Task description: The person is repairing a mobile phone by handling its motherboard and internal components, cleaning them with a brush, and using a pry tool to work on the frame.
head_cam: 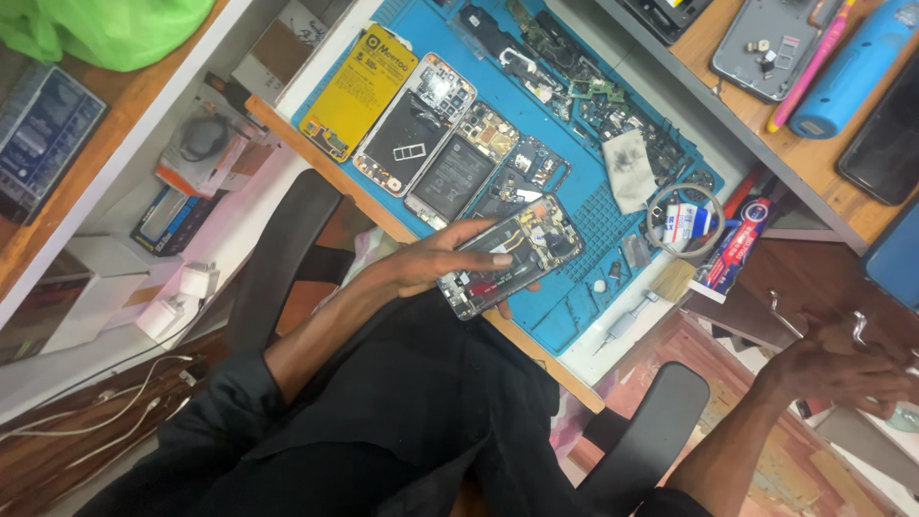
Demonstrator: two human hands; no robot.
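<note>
Dark trousers (pixel 402 421) and the black arms of a chair (pixel 651 431) fill the near edge of the view, and just beyond them the left hand (pixel 450 263) grips an opened phone (pixel 512 254) over the front lip of the table (pixel 402 225). Thumb lies across the top face, the other fingers curl beneath, so the grip is clamped on the phone's long edges with its back cover off and its boards and black battery facing up.

The right hand (pixel 842 369) is out to the side, well apart from the phone, fingers spread and blurred among some bright metal tools (pixel 785 316); whether it has closed on anything I cannot tell.

To handle this well, I would judge that the holding hand should keep its pressure on the frame's rim and off the bare circuitry, and keep the phone level so that small loose parts do not slide off.

On the blue rubbery mat (pixel 574 297), ridged and pocketed, lie three more gutted phones (pixel 450 144) side by side, a flat yellow battery (pixel 359 91), scattered dark brackets and flex strips, a smudged white cloth (pixel 627 168), a clear tape roll (pixel 684 220) and a soft tube (pixel 737 254). A blue cylindrical tool (pixel 852 72) rests on the wooden shelf above.
</note>
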